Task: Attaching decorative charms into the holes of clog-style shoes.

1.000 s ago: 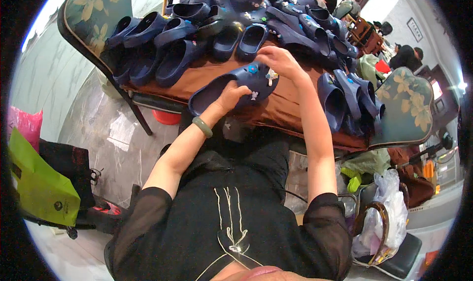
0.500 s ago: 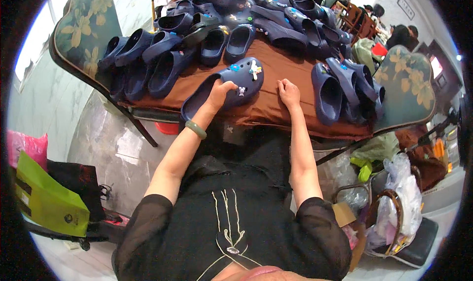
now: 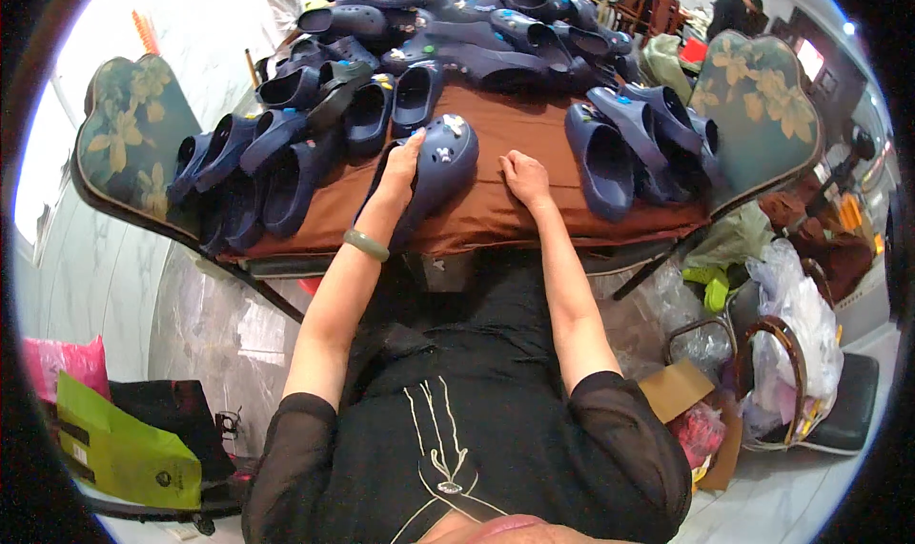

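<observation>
My left hand (image 3: 400, 177) grips a navy foam clog (image 3: 446, 170) with light charms on its toe. The clog's toe points away from me, and its heel is partly behind my hand and wrist. To the right, my right hand (image 3: 525, 179) rests at the brown cloth (image 3: 515, 124) with its fingers curled closed. Whatever those fingers hold, if anything, is hidden. Beyond the held clog stands a pair of open navy clogs (image 3: 416, 98).
Rows of navy clogs stand on the left (image 3: 295, 186) and right (image 3: 607, 167) of the table, with a large heap (image 3: 477, 53) at the back. Floral chair backs (image 3: 143, 153) flank it. A green bag (image 3: 133, 449) lies low left; plastic bags (image 3: 791, 325) fill a chair at right.
The held clog has turned so its toe points more directly away and its side faces up. My left hand has shifted its hold toward the opening. My right hand stays curled.
</observation>
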Demonstrator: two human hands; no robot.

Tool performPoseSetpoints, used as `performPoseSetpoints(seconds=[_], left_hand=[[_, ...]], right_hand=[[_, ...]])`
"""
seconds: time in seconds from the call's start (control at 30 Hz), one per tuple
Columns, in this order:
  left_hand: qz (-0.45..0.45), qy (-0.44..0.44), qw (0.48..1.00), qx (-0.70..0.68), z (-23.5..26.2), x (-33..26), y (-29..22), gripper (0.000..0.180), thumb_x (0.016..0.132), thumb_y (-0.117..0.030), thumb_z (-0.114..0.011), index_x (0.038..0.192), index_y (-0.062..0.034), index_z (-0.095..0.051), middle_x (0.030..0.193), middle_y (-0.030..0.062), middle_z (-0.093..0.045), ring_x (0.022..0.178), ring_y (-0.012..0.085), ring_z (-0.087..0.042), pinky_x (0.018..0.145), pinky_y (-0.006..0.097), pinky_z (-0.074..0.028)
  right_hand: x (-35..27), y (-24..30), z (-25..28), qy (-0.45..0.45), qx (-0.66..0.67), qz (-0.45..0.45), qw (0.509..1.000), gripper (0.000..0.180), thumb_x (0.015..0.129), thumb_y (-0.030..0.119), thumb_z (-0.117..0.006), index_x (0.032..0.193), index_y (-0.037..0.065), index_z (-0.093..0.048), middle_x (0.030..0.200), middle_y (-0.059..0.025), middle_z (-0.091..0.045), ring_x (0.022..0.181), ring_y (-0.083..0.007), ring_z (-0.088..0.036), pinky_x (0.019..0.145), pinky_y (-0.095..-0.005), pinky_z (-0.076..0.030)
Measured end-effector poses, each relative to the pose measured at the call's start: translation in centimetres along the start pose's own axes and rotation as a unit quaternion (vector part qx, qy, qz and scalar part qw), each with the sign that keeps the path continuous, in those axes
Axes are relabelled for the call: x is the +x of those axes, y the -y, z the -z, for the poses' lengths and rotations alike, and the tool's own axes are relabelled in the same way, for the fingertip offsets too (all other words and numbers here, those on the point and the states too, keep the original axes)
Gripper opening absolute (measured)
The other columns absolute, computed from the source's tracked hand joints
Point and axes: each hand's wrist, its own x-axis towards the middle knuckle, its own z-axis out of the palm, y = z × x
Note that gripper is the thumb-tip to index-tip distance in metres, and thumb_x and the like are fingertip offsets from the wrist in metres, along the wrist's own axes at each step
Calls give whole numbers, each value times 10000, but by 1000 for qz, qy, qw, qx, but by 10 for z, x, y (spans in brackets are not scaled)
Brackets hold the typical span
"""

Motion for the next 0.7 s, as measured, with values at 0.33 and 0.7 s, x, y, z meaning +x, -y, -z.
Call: performPoseSetpoints(seconds=[0.33,0.7], left_hand=[[-359,-53,814,454,37,-39,-1,421,850,-346,-602,1070,14,-584,907,117,-647,881,213,-588,822,324,-437],[-26,59,825,562,58,-45,-1,431,813,-398,-549,865,20,-642,803,184,-653,767,281,-636,718,375,-470]], right_hand=[[-2,-8,6,-6,37,-3,999,289,878,307,-515,770,46,-574,789,-182,-621,797,-371,-597,699,-475,-461],[-1,-10,1,3,21,3,1000,280,884,314,-528,788,60,-598,782,-155,-632,790,-342,-605,694,-438,-461]])
